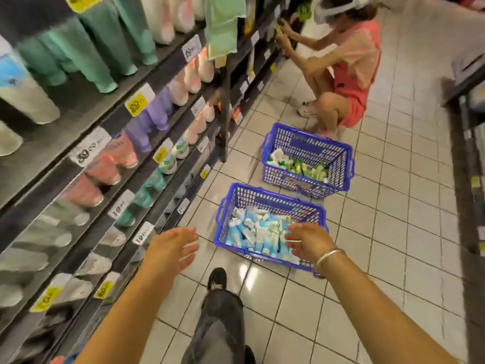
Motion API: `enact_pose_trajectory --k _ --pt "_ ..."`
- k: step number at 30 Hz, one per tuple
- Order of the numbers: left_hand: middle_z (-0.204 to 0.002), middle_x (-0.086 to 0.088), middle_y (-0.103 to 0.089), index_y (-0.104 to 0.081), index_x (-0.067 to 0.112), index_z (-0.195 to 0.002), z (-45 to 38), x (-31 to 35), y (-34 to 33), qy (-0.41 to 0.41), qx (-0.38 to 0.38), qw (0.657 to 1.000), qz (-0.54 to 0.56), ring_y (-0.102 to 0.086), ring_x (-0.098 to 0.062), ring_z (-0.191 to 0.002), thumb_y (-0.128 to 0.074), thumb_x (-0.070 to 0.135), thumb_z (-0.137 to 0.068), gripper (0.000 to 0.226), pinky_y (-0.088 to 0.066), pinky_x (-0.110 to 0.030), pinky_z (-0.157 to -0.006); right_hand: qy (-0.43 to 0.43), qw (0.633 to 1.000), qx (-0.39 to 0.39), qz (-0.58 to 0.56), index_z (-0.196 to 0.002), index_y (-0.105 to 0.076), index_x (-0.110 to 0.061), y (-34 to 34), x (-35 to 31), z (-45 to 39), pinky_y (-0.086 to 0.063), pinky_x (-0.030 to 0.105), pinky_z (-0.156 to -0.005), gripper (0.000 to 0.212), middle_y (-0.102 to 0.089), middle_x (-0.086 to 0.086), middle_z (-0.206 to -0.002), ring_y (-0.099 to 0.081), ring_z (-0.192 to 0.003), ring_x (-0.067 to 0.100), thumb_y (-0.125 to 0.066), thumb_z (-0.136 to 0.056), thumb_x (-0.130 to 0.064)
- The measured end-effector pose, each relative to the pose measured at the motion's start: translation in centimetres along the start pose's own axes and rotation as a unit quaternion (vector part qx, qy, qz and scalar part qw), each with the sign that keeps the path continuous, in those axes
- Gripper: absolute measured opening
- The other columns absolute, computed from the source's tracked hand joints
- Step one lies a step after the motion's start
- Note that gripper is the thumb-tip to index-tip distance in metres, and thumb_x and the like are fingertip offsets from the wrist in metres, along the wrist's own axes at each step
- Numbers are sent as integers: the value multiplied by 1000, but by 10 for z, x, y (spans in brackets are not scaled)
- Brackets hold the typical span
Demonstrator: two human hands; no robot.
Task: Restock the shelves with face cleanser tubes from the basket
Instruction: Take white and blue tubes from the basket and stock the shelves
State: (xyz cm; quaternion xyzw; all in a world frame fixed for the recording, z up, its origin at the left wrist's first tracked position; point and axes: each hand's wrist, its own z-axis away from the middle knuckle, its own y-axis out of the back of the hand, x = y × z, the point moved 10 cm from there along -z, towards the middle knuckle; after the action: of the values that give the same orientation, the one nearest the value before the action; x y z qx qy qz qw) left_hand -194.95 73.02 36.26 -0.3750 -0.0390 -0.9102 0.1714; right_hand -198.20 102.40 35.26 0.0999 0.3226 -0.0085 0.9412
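Observation:
A blue plastic basket (262, 199) stands on the tiled floor in front of me, filled with several light blue and white face cleanser tubes (258, 232). My right hand (308, 239), with a silver bangle on the wrist, hovers over the basket's near right side with relaxed fingers, holding nothing. My left hand (172, 249) is held out empty to the left of the basket, fingers loosely spread. The shelves (131, 143) run along the left, stocked with rows of tubes in green, white, pink and purple.
A second blue basket (309, 145) with green and white packs sits farther along the aisle. Beyond it a person in pink (349, 74) crouches, reaching into the shelves. My leg and dark shoe (217, 278) are below. Another shelf unit (469, 153) borders the right.

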Motion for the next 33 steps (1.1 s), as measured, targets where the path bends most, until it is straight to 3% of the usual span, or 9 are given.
enact_pose_trajectory --k 4,10,14,17,19,23,27,31,33 --pt "-88 -4 -65 -62 14 -90 -69 2 -38 42 -38 996 -65 -63 -16 -80 -56 17 -90 6 -45 -26 -63 -52 997 44 -27 -74 -50 -12 15 20 -68 -37 24 -56 21 -52 10 -71 -50 -59 19 -46 -94 -4" --pt "-85 -5 -65 -62 15 -84 -173 -35 -69 99 -43 984 -140 -62 -18 -77 -58 13 -89 7 -46 -26 -64 -118 990 66 46 -79 -51 -16 16 69 -171 -46 24 -60 19 -53 3 -73 -53 -62 16 -48 -91 -1" --pt "-78 -4 -65 -61 15 -81 -247 -91 -93 144 -54 975 -158 -62 -17 -72 -58 8 -88 10 -47 -24 -62 -132 985 55 101 -75 -50 -23 12 115 -254 -47 31 -85 25 -56 5 -90 -53 -89 18 -50 -91 -4" --pt "-72 -1 -65 -61 14 -81 -310 -127 -105 147 -53 975 -160 -61 -14 -66 -56 8 -89 11 -50 -17 -57 -122 979 54 154 -79 -50 -27 12 151 -314 -44 36 -99 23 -57 12 -108 -46 -97 14 -49 -92 -7" --pt "-69 -2 -63 -60 15 -78 -353 -152 -108 144 -31 976 -158 -59 -13 -63 -55 6 -89 15 -48 -18 -60 -119 976 55 175 -91 -52 -19 11 179 -352 -43 36 -100 17 -57 21 -121 -44 -98 15 -47 -92 -3" --pt "-75 -4 -62 -61 17 -79 -418 -218 -126 161 -24 969 -186 -59 -14 -68 -57 7 -88 14 -50 -17 -58 -128 969 66 199 -102 -61 5 8 242 -420 -40 35 -91 19 -56 29 -119 -54 -105 29 -46 -91 3" --pt "-75 -7 -54 -58 14 -76 -472 -274 -155 168 -38 962 -210 -50 -17 -69 -56 8 -90 15 -44 -25 -67 -183 969 66 155 -109 -52 -6 -7 295 -471 -38 23 -65 22 -58 19 -90 -53 -76 23 -51 -87 -2" --pt "-70 -11 -50 -55 12 -74 -528 -303 -178 133 -10 947 -293 -45 -21 -63 -60 25 -89 20 -40 -25 -60 -174 966 97 164 -121 -45 2 -17 316 -513 -42 36 -82 36 -56 19 -109 -56 -105 34 -55 -88 -8" --pt "-86 -18 -60 -60 7 -94 -549 -312 -189 121 8 928 -353 -57 -30 -73 -61 36 -87 30 -48 -27 -67 -162 964 121 171 -119 -48 3 -21 319 -527 -44 38 -89 38 -55 20 -119 -54 -111 34 -60 -86 -10"
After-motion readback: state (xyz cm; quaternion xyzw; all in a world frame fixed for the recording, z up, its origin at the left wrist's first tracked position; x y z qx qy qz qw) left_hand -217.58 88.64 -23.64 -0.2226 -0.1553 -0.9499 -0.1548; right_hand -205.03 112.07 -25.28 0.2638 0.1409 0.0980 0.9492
